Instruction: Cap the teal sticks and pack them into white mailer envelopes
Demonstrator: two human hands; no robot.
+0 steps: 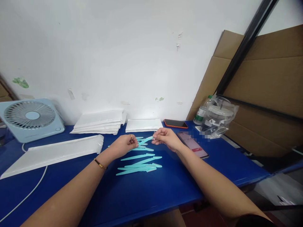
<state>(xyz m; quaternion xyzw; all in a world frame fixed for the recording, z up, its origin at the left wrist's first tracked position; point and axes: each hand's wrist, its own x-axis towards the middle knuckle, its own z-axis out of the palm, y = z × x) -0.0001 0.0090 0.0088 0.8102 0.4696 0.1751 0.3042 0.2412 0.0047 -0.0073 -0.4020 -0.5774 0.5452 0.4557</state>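
Several thin turquoise plastic sticks lie scattered on the blue table. One turquoise stick is held up between both hands, just above the pile. My left hand, with a ring and a gold bracelet at the wrist, pinches its left end. My right hand pinches its right end, fingers curled.
White padded envelopes lie in stacks at the back, and a long flat one at left. A light blue fan with a white cable stands far left. Two phones, a bagged container and cardboard are at right.
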